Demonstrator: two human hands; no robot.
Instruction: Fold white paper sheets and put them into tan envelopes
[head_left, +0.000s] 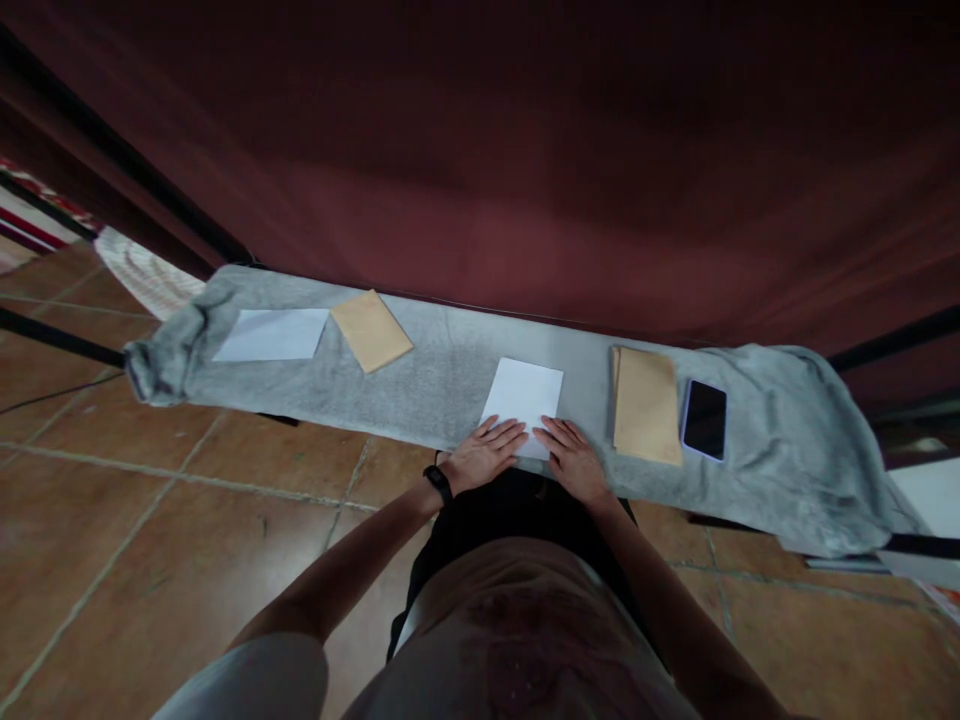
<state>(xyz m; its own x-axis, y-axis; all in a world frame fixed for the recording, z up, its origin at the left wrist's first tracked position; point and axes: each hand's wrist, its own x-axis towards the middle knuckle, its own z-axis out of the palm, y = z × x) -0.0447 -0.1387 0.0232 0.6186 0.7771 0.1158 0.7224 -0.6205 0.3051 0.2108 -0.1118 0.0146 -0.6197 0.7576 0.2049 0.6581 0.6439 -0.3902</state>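
A white sheet of paper (525, 388) lies in front of me on a grey cloth-covered bench. My left hand (491, 452) rests flat on its near left part, fingers stretched out. On the near right part lies my right hand (574, 458), also flat with the fingers extended. The fingertips of both hands come close together over the paper. Neither hand grips anything. To the right of the paper is a small stack of brown envelopes (646, 405), and beside it a phone (705, 420) with a dark screen.
Farther left on the grey cloth (442, 350) lie a single brown envelope (372, 331) and another white sheet (274, 334). A dark red curtain (480, 220) hangs along the back edge. Black metal bars (67, 340) stand at the bench's ends, above a tiled floor (247, 530).
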